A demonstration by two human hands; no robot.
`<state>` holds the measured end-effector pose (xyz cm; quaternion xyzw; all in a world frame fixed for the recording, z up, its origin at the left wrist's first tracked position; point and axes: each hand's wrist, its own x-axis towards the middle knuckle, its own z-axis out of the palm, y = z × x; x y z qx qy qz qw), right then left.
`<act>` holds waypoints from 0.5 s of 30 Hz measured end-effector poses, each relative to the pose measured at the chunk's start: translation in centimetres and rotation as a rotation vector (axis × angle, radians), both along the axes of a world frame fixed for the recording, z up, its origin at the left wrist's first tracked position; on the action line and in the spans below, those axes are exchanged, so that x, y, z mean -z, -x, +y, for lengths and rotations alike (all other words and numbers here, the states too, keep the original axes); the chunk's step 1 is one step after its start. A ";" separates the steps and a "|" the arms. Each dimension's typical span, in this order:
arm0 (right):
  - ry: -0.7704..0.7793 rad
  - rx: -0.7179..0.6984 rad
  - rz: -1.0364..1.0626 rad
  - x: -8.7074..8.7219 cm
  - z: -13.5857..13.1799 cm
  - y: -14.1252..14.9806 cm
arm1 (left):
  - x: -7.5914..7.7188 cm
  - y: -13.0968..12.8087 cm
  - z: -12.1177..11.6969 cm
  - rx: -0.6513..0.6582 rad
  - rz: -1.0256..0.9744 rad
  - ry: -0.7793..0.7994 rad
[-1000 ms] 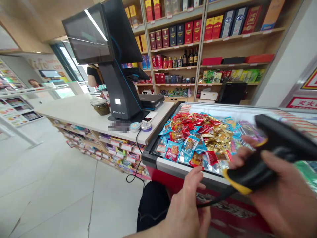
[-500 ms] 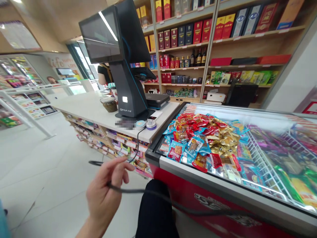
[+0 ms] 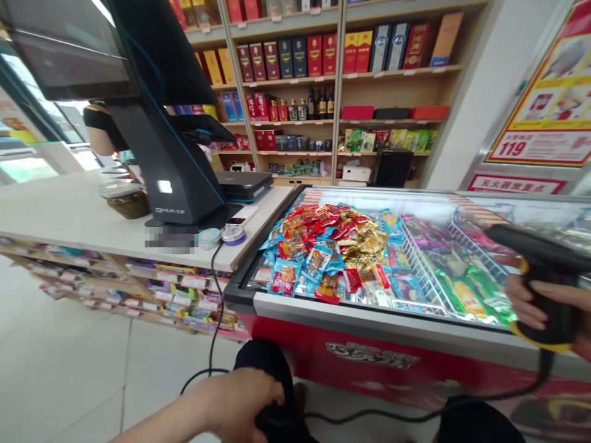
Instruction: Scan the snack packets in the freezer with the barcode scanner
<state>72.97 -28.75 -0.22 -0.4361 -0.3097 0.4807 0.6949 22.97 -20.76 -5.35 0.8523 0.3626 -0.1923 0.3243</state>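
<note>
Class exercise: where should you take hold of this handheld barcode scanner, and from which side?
Wrap your fingers around the black handle of the barcode scanner, coming from the right and behind, as the right hand does. The handle drops below the scanner's head, and the cable leaves its base, so the front stays clear.

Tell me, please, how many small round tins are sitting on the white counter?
2: a pale blue tin and a purple-banded tin, side by side near the edge of the counter, just in front of the black monitor stand.
</note>
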 end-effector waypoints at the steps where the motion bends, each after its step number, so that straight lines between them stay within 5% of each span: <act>1: 0.036 -0.027 0.010 0.2 0.9 0.6 | -1.1 -0.7 0.8 -0.017 -0.119 -0.004; 3: 0.098 -0.094 0.053 0.8 2.6 2.2 | -3.4 -2.3 2.7 -0.090 -0.330 -0.035; 6: 0.085 -0.160 0.088 2.4 4.7 4.2 | -5.1 -4.3 5.9 -0.229 -0.526 -0.493; 9: 0.083 -0.223 0.076 4.1 5.9 4.4 | -3.8 -5.5 9.0 -0.326 -0.396 -0.832; 15: 0.071 -0.251 0.135 6.0 7.0 3.3 | 0.0 -6.9 13.6 -0.371 -0.204 -0.841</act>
